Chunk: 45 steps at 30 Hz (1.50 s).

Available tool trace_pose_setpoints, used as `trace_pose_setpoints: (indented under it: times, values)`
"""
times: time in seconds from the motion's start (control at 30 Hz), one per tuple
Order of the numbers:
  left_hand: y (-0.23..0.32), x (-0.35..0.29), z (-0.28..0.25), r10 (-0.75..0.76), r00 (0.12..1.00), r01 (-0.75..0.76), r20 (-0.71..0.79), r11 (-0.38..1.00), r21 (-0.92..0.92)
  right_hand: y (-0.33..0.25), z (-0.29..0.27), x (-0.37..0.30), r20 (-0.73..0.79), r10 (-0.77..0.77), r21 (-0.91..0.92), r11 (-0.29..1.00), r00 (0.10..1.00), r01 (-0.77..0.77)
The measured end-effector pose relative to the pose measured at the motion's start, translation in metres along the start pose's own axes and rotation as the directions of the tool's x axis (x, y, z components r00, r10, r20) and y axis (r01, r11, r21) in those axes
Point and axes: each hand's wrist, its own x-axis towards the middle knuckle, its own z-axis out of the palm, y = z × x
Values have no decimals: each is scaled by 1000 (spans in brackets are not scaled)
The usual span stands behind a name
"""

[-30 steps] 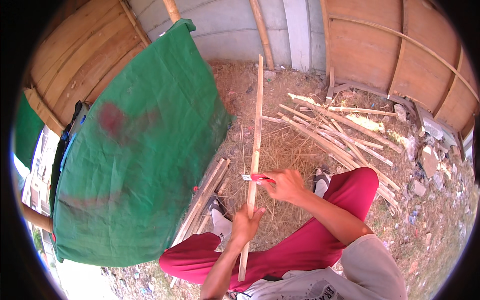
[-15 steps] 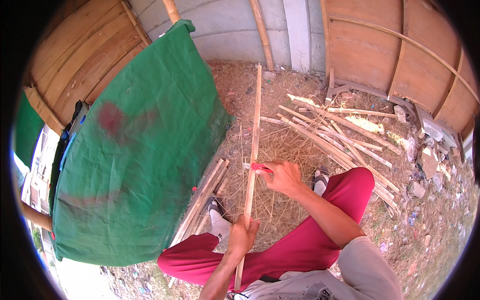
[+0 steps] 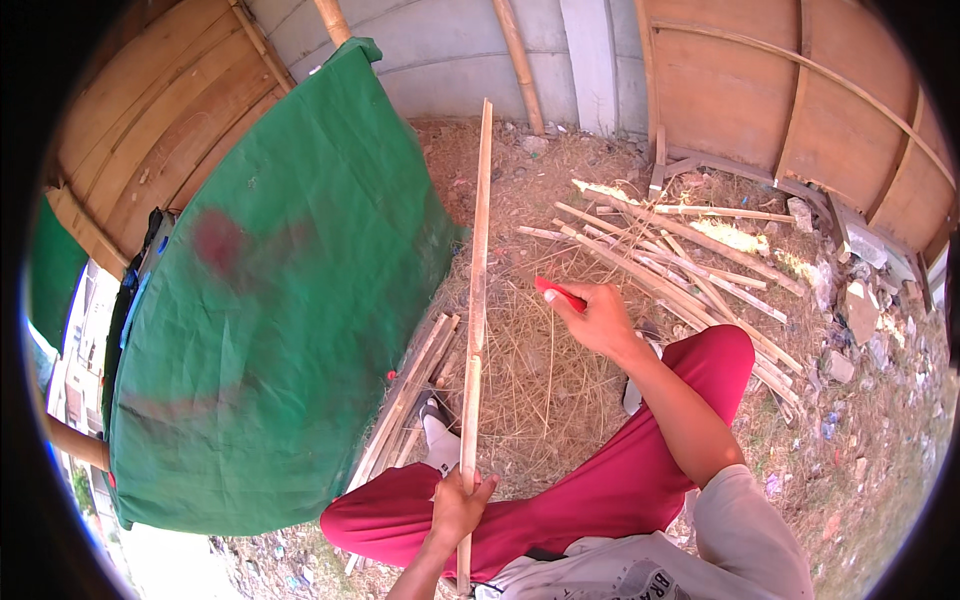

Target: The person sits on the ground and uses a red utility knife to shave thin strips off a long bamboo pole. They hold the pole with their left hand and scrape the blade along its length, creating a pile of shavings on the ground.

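A long, split bamboo strip (image 3: pixel 478 290) stands up lengthwise in front of me, its near end over my lap and its far end pointing at the wall. My left hand (image 3: pixel 460 507) is closed around its lower part. To the right of the strip and apart from it, my right hand (image 3: pixel 602 322) grips a red-handled knife (image 3: pixel 560 293); its blade does not show clearly now. Dry shavings (image 3: pixel 530 380) cover the ground between my legs, below both hands.
Several bamboo strips (image 3: pixel 690 285) lie heaped at the right, and more strips (image 3: pixel 405 395) lie beside my left foot. A green tarp (image 3: pixel 270 300) hangs close on the left. Rubble and litter (image 3: pixel 860 330) are scattered far right, below wooden panels (image 3: pixel 735 110).
My right hand has drawn the knife off the strip, up and to the right. My left hand has shifted slightly left and down, and the strip's far end has swung left.
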Motion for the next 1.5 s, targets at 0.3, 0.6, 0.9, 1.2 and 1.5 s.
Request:
trace_pose_setpoints:
  times: [0.3,0.6,0.9,1.2,1.5]
  values:
    - [25,10,-4,53,997,-60,55,987,152,14,41,-13,169,-263,-36,961,950,273]
    - [20,-5,-8,-55,992,38,112,988,149,26,52,-15,132,-260,-196,939,957,283]
    - [-11,-66,-22,-41,982,19,183,992,123,37,35,17,20,-25,-363,931,999,30]
    - [-93,-163,-59,-252,932,194,262,954,228,57,23,52,-72,225,-396,888,972,-235]
    - [-125,-226,-131,-312,908,234,279,931,281,127,-3,99,-264,447,-373,770,855,-518]
